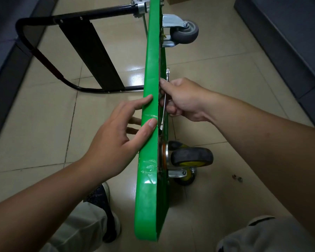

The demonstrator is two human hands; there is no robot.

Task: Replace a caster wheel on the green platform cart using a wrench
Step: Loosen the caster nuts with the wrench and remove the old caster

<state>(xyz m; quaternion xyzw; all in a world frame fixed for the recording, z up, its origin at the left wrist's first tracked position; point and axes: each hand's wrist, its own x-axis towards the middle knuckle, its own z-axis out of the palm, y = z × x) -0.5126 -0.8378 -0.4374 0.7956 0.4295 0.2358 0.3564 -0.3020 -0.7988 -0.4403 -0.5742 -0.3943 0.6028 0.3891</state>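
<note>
On glossy beige tiles (44,128), cart (150,66) stands edgewise

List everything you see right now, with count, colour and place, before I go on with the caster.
green platform cart: one, green, tipped on its edge, mid-frame
cart handle: one, black, stretched out left of the deck
grey caster: one, grey, on the underside, far end
black-and-yellow caster: one, on the underside, near end
yellow wheel: one, partly hidden just below that caster
wrench: one, silver, against the underside
nuts: two, metal, on the floor right of the near casters
floor: beige tiles
left hand: rests on the deck's edge
right hand: grips the wrench
</note>
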